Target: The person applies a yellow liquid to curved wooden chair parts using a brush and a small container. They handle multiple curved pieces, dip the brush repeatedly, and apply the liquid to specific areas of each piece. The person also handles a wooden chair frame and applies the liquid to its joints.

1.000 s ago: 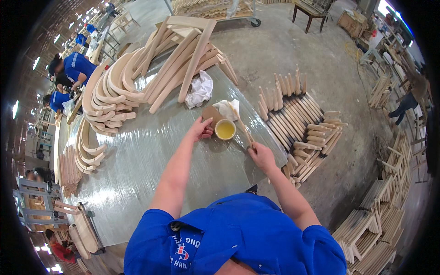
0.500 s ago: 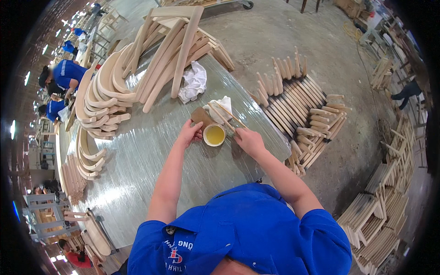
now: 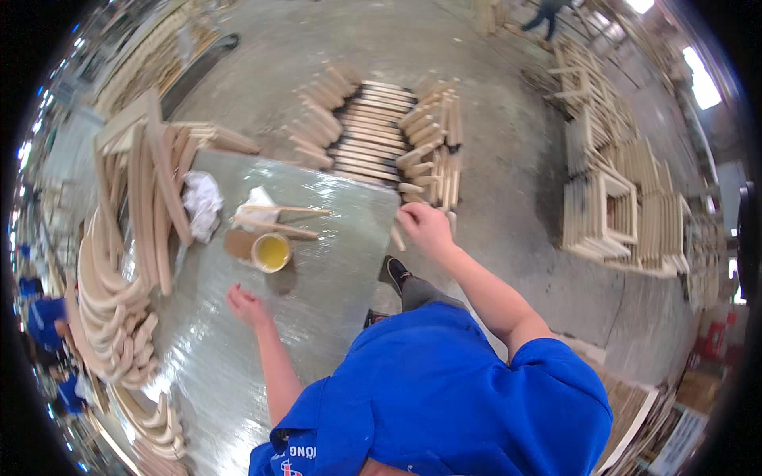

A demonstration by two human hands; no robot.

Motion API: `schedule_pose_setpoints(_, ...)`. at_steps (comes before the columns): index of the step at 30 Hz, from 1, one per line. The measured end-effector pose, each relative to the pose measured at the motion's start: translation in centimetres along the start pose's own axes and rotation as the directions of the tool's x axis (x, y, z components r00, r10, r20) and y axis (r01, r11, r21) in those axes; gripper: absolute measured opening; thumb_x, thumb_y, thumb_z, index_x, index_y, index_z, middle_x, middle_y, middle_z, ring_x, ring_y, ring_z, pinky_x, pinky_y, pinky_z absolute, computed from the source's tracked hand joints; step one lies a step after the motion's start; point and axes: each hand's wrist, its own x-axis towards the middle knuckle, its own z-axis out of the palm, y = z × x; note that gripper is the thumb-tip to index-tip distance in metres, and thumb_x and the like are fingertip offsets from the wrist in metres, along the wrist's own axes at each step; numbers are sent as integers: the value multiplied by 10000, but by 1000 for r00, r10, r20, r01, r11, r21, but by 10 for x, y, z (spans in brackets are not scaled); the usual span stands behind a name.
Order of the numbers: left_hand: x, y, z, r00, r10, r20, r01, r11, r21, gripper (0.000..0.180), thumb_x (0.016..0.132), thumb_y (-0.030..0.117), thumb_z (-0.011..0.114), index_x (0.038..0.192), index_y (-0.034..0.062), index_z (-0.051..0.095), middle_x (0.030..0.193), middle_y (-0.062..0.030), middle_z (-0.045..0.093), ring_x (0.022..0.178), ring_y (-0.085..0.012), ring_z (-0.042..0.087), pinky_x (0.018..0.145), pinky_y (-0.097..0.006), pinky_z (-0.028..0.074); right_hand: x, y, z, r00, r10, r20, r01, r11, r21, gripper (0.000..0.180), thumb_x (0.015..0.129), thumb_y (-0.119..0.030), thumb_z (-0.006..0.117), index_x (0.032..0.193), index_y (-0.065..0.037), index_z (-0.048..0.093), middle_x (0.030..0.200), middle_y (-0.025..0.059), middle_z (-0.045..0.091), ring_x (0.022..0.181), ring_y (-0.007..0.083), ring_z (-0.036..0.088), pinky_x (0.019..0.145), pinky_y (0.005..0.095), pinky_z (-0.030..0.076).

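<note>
My left hand (image 3: pixel 249 306) hovers low over the film-covered table (image 3: pixel 317 285), empty, its fingers loosely apart. Away from it stands a round cup (image 3: pixel 271 253) of yellow liquid, beside a flat brown piece (image 3: pixel 239 243). Two thin wooden sticks (image 3: pixel 279 228) lie behind the cup, partly across a white cloth (image 3: pixel 259 206). My right hand (image 3: pixel 427 228) reaches past the table's right edge, at the near end of a stack of wooden frames (image 3: pixel 429 163). Its fingers are bent and blurred beside a short pale wooden piece (image 3: pixel 398 237); whether they grip it cannot be made out.
Curved wooden parts (image 3: pixel 115 309) and long straight ones (image 3: pixel 143 182) are piled along the table's left side. A second white cloth (image 3: pixel 203 205) lies by them. More wooden frames (image 3: pixel 603 206) stand on the floor at right. My shoe (image 3: pixel 396 272) shows beside the table edge.
The view has turned to the right. My right hand has let go of the sticks and moved off the table toward the frame stack. My left hand has left the brown piece and cup.
</note>
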Motion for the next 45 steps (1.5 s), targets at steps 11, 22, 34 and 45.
schedule_pose_setpoints(11,-202,2,109,744,166,647,-541,717,439,37,813,45,636,828,11,640,644,-44,586,587,-107,525,548,-245,420,-25,254,-41,935,296,196,-190,883,-430,429,701,-112,670,1106,-118,527,1147,94,556,1096,318,503,907,421,439)
schedule_pose_setpoints(22,-287,-3,170,855,-59,516,-342,683,645,107,819,84,668,847,10,596,683,-88,605,594,-140,580,567,-263,463,76,321,-34,913,109,394,43,933,-357,214,714,-248,636,911,-167,614,918,58,612,908,277,585,789,395,490)
schedule_pose_setpoints(34,-297,9,160,693,-40,719,-384,824,416,171,845,185,627,928,39,596,782,-93,623,693,-212,597,641,-309,473,196,203,-314,886,295,-357,-11,784,621,301,848,-269,682,711,-100,473,573,-7,414,516,104,428,494,270,385)
schedule_pose_setpoints(45,-381,42,71,399,472,786,-826,557,85,1026,685,433,755,1424,37,163,1420,-227,218,1314,-404,225,1088,-468,219,-44,-275,-370,596,-772,-221,792,518,324,278,915,-260,536,742,-44,510,574,30,435,506,122,453,470,258,368)
